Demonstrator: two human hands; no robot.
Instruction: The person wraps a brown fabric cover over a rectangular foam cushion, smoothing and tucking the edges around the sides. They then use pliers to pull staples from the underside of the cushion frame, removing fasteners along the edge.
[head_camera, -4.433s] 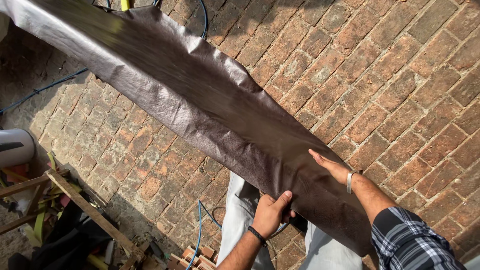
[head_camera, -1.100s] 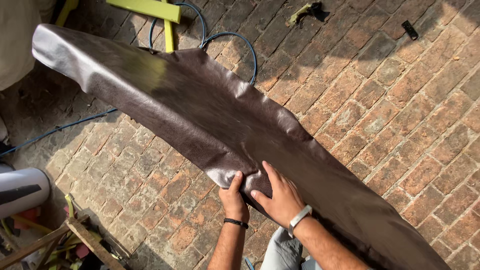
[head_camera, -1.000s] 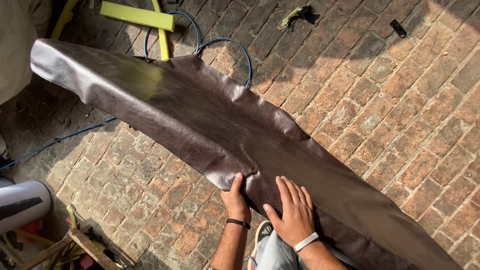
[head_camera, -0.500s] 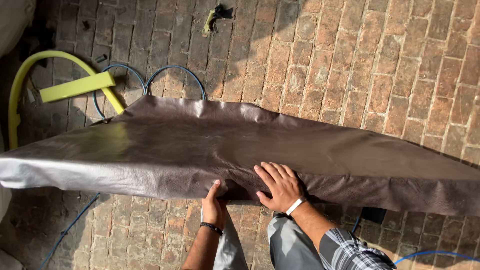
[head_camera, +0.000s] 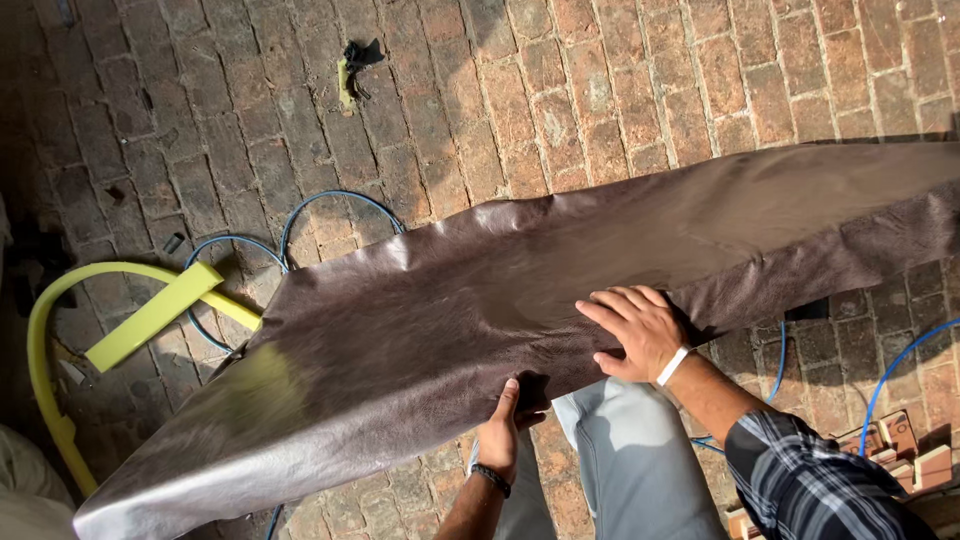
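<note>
A long dark brown leather sheet (head_camera: 430, 330) stretches across the view, held above a brick floor. My left hand (head_camera: 505, 430) pinches its near edge from below, thumb on top. Flat on the sheet's upper face, a little to the right, lies my right hand (head_camera: 635, 330) with fingers spread and a white band at the wrist. The sheet's far right end runs off the frame and its left end droops toward the lower left corner.
Red brick paving (head_camera: 620, 90) lies under everything. A yellow tube frame with a flat yellow bar (head_camera: 150, 315) sits at left, over a coiled blue cable (head_camera: 300, 215). Small wooden blocks (head_camera: 900, 450) lie at lower right. A small dark object (head_camera: 350, 65) rests on the bricks above.
The view has swung round, so the sheet now runs from lower left to upper right. Both hands stay on its near edge, the right one still flat on top.
</note>
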